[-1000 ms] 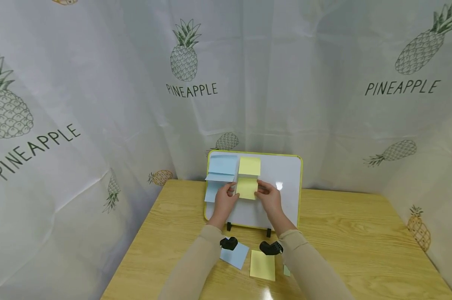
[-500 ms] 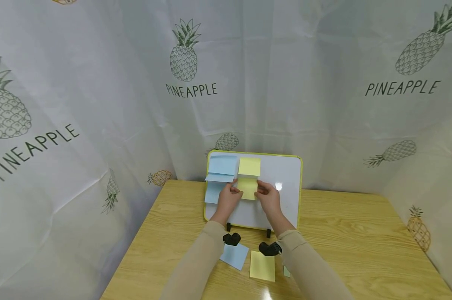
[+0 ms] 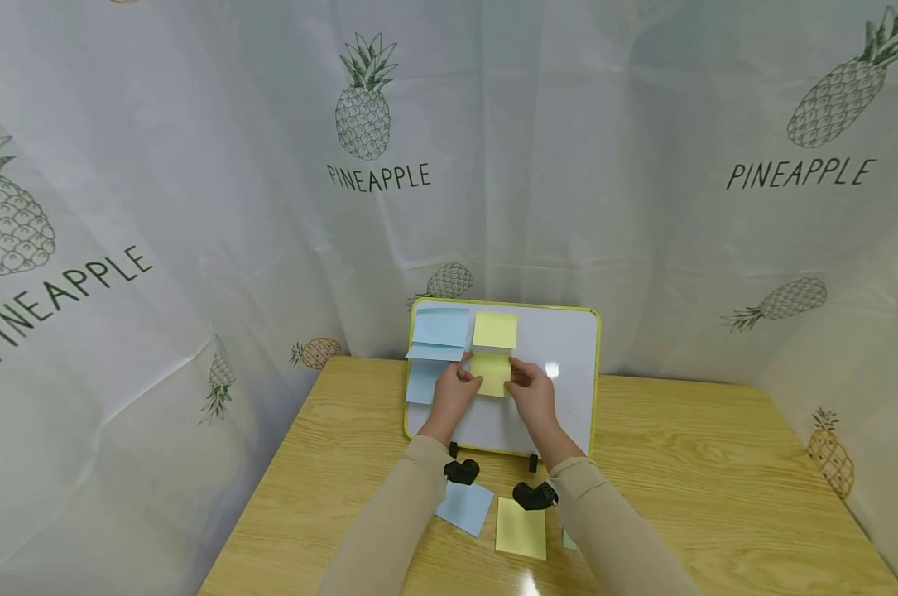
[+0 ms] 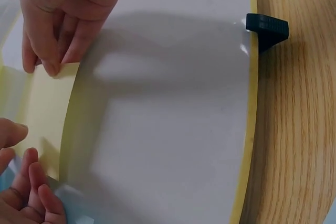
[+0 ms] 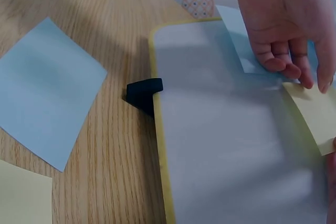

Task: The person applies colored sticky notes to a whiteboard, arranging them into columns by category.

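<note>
A yellow sticky note (image 3: 491,375) lies against the whiteboard (image 3: 545,426), below another yellow note (image 3: 496,329). My left hand (image 3: 452,399) pinches its left edge between thumb and fingers. At the opposite edge, my right hand (image 3: 534,401) pinches it, thumb in front, as the left wrist view shows with the note (image 4: 50,106) between both hands. The note's lower edge stands a little off the board. Left of it hang two blue notes, the upper one (image 3: 441,326) curling outward at its bottom and the lower one (image 3: 421,382) partly behind my left hand.
The yellow-rimmed board stands tilted on black feet (image 3: 533,463) on a wooden table (image 3: 687,480). In front lie a blue pad (image 3: 467,508), a yellow pad (image 3: 521,530) and a green one (image 3: 569,540) partly under my right sleeve. A pineapple-print curtain (image 3: 568,165) hangs behind.
My left hand has shifted slightly right along the note's left edge, its thumb now further over the note. The right hand has stayed almost in place.
</note>
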